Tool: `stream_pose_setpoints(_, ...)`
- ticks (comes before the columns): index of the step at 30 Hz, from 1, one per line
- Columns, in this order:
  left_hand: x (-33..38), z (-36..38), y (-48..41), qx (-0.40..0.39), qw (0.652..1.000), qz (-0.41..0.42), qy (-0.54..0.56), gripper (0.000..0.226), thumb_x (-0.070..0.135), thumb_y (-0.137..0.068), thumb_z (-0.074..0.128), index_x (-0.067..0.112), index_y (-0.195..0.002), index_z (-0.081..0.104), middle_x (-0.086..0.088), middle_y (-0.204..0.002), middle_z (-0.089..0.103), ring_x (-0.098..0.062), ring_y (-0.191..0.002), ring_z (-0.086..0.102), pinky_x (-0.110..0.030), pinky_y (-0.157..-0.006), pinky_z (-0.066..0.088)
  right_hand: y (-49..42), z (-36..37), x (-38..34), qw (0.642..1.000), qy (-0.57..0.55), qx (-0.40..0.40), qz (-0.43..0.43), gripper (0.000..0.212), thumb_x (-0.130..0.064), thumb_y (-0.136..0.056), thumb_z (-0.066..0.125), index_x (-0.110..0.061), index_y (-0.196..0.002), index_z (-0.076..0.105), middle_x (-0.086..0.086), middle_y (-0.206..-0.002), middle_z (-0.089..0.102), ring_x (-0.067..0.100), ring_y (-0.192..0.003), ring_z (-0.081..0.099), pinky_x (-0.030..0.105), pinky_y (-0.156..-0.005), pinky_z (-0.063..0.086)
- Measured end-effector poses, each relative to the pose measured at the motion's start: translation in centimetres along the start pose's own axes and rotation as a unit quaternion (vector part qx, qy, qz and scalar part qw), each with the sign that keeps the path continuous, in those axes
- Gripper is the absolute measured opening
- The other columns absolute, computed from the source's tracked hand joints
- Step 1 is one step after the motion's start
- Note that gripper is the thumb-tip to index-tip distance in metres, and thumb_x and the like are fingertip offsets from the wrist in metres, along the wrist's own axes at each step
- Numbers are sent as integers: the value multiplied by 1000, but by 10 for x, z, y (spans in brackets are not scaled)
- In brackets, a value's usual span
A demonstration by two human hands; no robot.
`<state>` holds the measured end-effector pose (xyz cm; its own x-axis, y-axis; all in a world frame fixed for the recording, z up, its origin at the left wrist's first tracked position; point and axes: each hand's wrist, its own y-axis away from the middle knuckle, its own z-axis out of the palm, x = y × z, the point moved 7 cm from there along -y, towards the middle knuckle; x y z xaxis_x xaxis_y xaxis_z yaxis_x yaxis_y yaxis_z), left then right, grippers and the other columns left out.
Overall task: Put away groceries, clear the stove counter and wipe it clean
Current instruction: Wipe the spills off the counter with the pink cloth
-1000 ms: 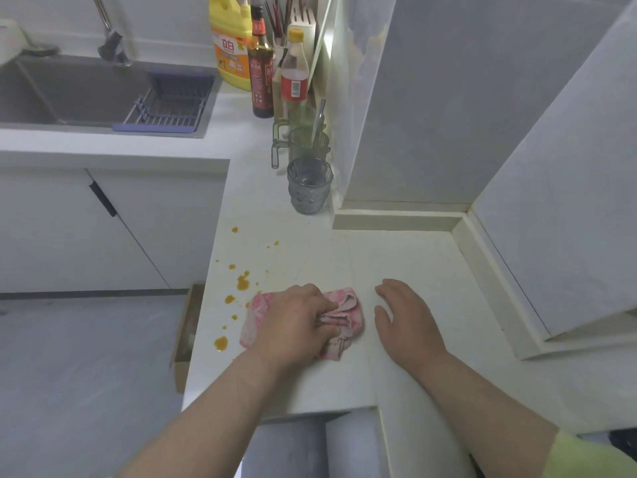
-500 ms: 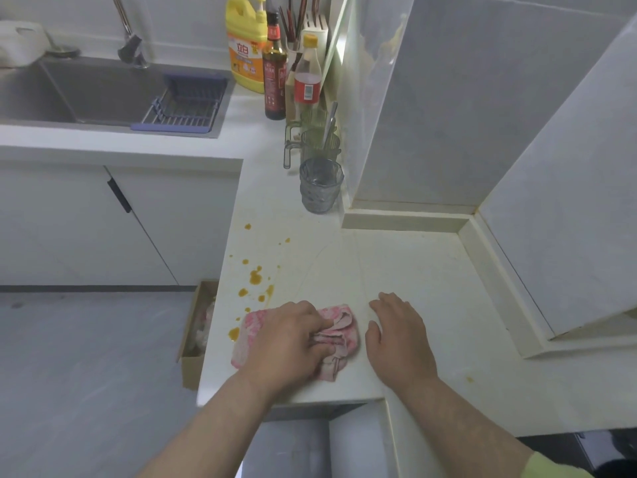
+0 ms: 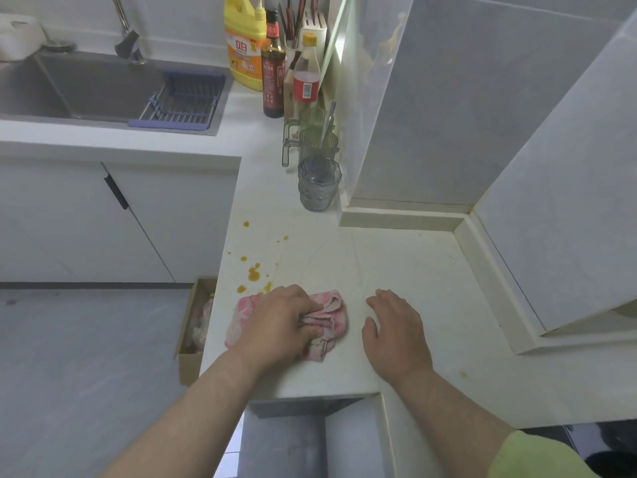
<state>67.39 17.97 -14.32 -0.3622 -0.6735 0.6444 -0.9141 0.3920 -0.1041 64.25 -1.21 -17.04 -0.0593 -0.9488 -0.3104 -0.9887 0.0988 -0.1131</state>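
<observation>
Head view: pink cloth (image 3: pixel 329 317) bunched under left hand (image 3: pixel 275 326) grip.

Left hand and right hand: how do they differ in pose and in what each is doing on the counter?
1. The left hand has curled fingers gripping the pink cloth; the right hand holds nothing, its fingers straight.
2. The left hand rests on the cloth; the right hand lies flat on the bare counter.
3. The left hand is close to the orange spots; the right hand is beyond the cloth from them.

Both are palm down near the counter's front edge.
</observation>
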Motion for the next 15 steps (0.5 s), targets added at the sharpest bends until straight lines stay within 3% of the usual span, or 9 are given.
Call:
stream_pose_setpoints(3,-8,-5,13,-1,1000,-1,9,39,37,-74,75,22,-109,71,15,-92,54,-7,-89,45,-12,-76,29,1,-1,-1,1000,0,-2,-2,41,-24,-82,47,-10,-117,65,9,-129,60,28,-124,53,43,-109,37)
stream_pose_setpoints(7,-16,-13,33,-2,1000,-12,0,45,46,-69,65,23,-107,72,12,-91,59,-13,-90,52,-27,-80,40,1,-3,-1,1000,-8,3,8,45,-28,-84,39,-9,-115,66,10,-127,61,28,-122,55,43,-108,37)
stream_pose_setpoints(13,-27,-26,63,9,999,-29,-9,43,44,-67,65,24,-104,73,12,-88,59,-14,-87,53,-28,-76,42,5,3,-3,1000,10,-22,14,48,-25,-86,39,-6,-123,63,12,-136,56,27,-129,48,33,-113,21)
stream_pose_setpoints(15,-29,-29,67,13,999,-30,-10,43,44,-67,64,23,-104,73,12,-89,59,-13,-87,53,-28,-76,42,7,1,-9,1000,9,-11,18,47,-24,-84,36,-5,-116,65,13,-127,60,30,-121,54,38,-110,33)
